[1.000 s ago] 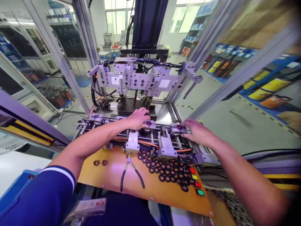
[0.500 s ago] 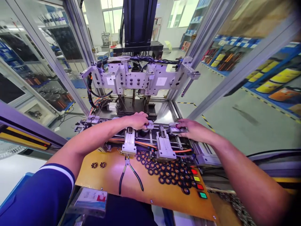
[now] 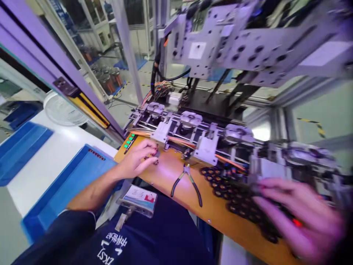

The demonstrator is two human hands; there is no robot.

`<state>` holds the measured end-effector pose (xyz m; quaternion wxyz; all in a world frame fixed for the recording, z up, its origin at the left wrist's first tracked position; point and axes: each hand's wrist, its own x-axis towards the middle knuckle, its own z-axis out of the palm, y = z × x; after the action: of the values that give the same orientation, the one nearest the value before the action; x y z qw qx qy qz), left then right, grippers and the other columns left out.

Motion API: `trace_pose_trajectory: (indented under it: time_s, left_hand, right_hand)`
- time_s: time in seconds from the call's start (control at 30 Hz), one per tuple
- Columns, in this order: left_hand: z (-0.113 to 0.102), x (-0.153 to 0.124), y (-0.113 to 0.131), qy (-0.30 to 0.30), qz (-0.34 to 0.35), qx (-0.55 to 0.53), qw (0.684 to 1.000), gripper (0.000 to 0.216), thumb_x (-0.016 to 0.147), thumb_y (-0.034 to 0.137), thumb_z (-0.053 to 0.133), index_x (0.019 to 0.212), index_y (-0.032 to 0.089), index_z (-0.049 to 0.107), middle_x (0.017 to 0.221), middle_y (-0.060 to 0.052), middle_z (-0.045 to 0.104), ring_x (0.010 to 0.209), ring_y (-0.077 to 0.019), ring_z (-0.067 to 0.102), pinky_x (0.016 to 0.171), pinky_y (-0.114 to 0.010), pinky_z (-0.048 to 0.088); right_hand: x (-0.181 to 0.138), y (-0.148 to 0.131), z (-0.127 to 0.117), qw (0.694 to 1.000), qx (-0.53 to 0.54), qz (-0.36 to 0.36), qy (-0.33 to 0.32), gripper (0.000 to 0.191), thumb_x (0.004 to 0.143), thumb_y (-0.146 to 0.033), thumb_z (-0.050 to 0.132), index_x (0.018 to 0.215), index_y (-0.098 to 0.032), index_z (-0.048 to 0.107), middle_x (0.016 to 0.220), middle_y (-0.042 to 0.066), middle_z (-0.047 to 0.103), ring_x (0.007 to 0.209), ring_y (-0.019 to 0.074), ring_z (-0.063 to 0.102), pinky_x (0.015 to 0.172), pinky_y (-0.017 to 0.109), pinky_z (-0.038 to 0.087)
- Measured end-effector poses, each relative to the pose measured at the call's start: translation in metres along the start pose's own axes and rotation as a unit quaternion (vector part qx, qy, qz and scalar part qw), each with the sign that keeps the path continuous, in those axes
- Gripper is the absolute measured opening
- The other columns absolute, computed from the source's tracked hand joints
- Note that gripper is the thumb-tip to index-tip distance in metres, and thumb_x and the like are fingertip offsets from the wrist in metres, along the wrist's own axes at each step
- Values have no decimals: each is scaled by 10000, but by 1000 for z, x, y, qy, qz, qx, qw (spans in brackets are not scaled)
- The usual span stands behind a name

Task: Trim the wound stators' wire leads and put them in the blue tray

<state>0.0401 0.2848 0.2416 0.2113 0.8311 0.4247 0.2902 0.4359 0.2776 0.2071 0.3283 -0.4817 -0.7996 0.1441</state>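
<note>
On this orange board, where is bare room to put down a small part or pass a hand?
Bare orange board lies between the left hand and the pliers, and along the front edge below the pliers. The white table beside the blue tray also shows bare surface. Crowded: the black rings under the right hand, and the fixture rail.

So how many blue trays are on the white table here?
2. One blue tray lies next to the orange board; the other sits farther left, cut off by the picture's edge. Others may be out of view.
</note>
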Motion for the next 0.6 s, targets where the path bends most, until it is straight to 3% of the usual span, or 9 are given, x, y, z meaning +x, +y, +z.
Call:
trace_pose_trajectory:
  time_s: [0.07, 0.13, 0.2, 0.27, 0.33, 0.43, 0.6]
  left_hand:
    - [14, -58, -29, -30, -77, 64, 995, 162, 949, 247, 497, 979, 160, 631, 982, -100, 609, 929, -190, 600, 824, -330, 517]
    - [34, -95, -55, -47, -98, 89, 990, 174, 932, 257, 522, 911, 164, 668, 924, -98, 641, 865, -201, 614, 781, -346, 519]
    - [51, -113, -73, -54, -108, 104, 987, 200, 931, 272, 519, 897, 168, 687, 922, -105, 663, 849, -210, 623, 778, -363, 518]
    - [60, -118, -81, -52, -119, 113, 985, 215, 936, 288, 511, 914, 176, 694, 959, -108, 678, 881, -213, 633, 806, -369, 516]
    - [59, -120, -83, -43, -130, 114, 984, 198, 913, 344, 562, 942, 197, 692, 1032, -98, 684, 957, -215, 635, 860, -362, 511]
    - [48, -121, -87, 9, -186, 131, 974, 262, 867, 441, 620, 998, 218, 666, 1128, -91, 665, 1066, -224, 605, 936, -369, 488]
    - [38, -112, -114, 123, -376, 205, 895, 300, 895, 445, 560, 909, 155, 638, 908, -130, 639, 913, -270, 602, 825, -424, 493]
  right_hand:
    - [-12, -36, 61, 998, 26, -31, -48, 190, 902, -324, 600, 850, -180, 714, 1046, 108, 647, 913, 204, 657, 833, 344, 536]
    - [-13, -68, 121, 992, 43, -75, -93, 173, 928, -253, 552, 884, -192, 708, 990, 94, 647, 877, 193, 656, 793, 322, 550]
    - [-7, -88, 170, 988, 47, -98, -114, 183, 936, -191, 517, 908, -183, 698, 947, 85, 647, 850, 181, 651, 764, 300, 556]
    - [-1, -95, 200, 985, 40, -111, -123, 189, 927, -147, 506, 905, -173, 692, 910, 81, 647, 826, 180, 646, 744, 297, 558]
    - [2, -92, 210, 984, 22, -119, -129, 175, 911, -137, 520, 921, -172, 692, 924, 88, 652, 847, 203, 645, 756, 328, 563]
    - [-2, -86, 200, 985, -12, -123, -123, 200, 897, -166, 555, 1061, -167, 670, 1082, 122, 647, 971, 265, 636, 834, 420, 555]
    - [-12, -95, 171, 987, -33, -131, -92, 264, 922, -208, 553, 1175, -152, 606, 1149, 153, 622, 1030, 283, 630, 874, 463, 544]
